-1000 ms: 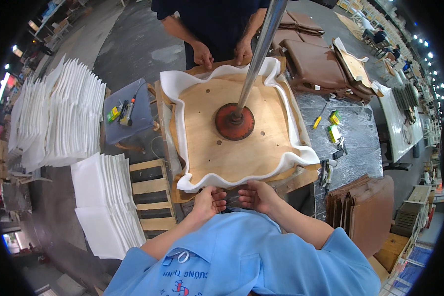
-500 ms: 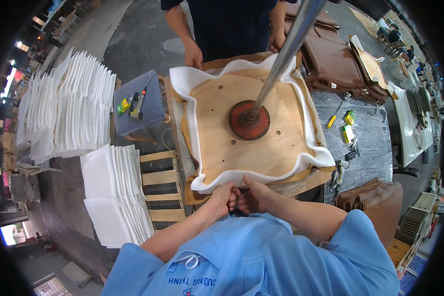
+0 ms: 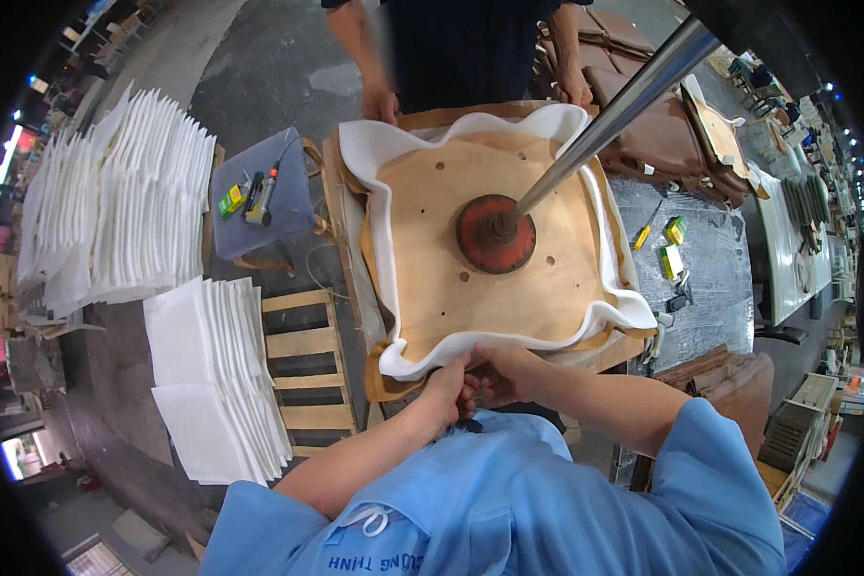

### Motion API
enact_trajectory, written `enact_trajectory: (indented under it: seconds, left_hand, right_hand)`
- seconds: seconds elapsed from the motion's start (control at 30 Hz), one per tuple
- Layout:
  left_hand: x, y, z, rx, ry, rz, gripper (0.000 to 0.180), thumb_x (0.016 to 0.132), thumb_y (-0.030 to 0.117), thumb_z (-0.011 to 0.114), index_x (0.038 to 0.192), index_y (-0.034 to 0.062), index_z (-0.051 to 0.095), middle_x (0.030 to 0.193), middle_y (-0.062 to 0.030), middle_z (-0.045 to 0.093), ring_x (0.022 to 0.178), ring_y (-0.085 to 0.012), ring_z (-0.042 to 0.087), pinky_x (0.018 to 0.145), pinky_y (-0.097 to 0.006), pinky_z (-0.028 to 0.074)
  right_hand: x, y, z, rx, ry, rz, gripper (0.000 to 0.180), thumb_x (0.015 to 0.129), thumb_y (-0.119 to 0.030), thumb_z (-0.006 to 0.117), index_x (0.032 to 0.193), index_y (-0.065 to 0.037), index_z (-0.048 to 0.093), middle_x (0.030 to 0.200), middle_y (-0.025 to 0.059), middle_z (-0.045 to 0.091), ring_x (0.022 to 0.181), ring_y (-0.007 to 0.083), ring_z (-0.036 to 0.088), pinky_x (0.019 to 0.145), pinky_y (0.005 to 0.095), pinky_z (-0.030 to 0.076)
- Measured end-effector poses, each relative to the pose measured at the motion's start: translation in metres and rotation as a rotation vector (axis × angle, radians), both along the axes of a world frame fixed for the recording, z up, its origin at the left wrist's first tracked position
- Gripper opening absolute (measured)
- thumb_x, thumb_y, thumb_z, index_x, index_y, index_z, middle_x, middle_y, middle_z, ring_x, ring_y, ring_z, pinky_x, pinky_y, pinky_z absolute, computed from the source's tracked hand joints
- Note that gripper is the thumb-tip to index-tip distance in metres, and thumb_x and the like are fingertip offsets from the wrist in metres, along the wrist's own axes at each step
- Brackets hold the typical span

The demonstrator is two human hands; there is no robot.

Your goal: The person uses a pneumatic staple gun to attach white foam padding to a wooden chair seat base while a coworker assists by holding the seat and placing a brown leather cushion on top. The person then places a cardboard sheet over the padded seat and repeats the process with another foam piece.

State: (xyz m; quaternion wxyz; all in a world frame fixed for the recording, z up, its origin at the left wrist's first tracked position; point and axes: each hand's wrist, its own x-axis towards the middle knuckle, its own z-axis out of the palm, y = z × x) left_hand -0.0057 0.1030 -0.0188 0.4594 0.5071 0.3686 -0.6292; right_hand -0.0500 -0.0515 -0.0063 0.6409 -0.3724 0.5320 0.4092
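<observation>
so, left hand [image 3: 448, 392]: fingers curled inward, close against the other hand; whether they pinch anything, i cannot tell.
right hand [image 3: 509, 372]: fingers bent, thumb at the padding's near edge; the grip is narrow, and what lies inside it is hidden.
wooden board [image 3: 509, 312]: just beyond the grip, lying flat with its bare face up; roughly square, so no clear long axis; its near edge runs crosswise in front of both hands, climbing slightly to the right.
white padding [image 3: 370, 158]: around the board, its wavy rim curling up; the nearest stretch is right at the fingers.
brown cover [image 3: 386, 388]: under the padding, one corner poking out to the left of the grip.
red disc [image 3: 475, 235]: farther out from the grip, resting on the board near its middle.
metal pole [image 3: 624, 117]: rises from the disc, its long axis slanting away to the far right of the grip.
co-worker [image 3: 466, 58]: across the board from the grip, in a dark top, arms reaching down toward the far edge.
white sheets [image 3: 120, 211]: stacked well left of the grip.
wrapped table [image 3: 715, 278]: right of the grip, beyond the board's side.
</observation>
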Motion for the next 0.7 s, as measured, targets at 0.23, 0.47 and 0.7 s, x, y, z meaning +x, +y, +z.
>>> enact_trajectory:
  seconds: [0.23,0.47,0.7]
  left_hand:
    - [0.024,-0.015,-0.009,0.013,0.174,0.002,0.048,0.114,0.047,0.052,0.075,0.0189,0.053,0.054,0.0043,0.036,0.051,-0.0161,0.036,0.054,-0.036,0.035]
    - [0.025,-0.002,-0.015,-0.066,0.169,-0.025,0.045,0.113,0.041,0.052,0.074,0.0179,0.052,0.053,0.0039,0.036,0.052,-0.0165,0.036,0.055,-0.035,0.034]
    - [0.026,0.006,-0.015,-0.171,0.019,-0.193,0.046,0.111,0.043,0.050,0.075,0.0149,0.054,0.055,0.0014,0.038,0.049,-0.0178,0.038,0.054,-0.038,0.032]
  right_hand:
    - [-0.002,0.003,0.006,0.099,0.058,0.005,0.066,0.110,-0.076,0.037,0.084,-0.021,0.063,0.074,-0.0018,0.057,0.065,0.0149,0.047,0.059,0.0334,0.039]
    - [0.013,0.005,0.003,0.075,0.095,0.078,0.073,0.110,-0.079,0.033,0.089,-0.016,0.065,0.074,-0.0006,0.057,0.065,0.0161,0.050,0.058,0.0347,0.043]
    - [0.002,-0.005,-0.016,0.031,-0.081,0.177,0.058,0.116,-0.057,0.043,0.093,-0.011,0.070,0.075,0.0048,0.063,0.069,0.0225,0.059,0.071,0.0439,0.055]
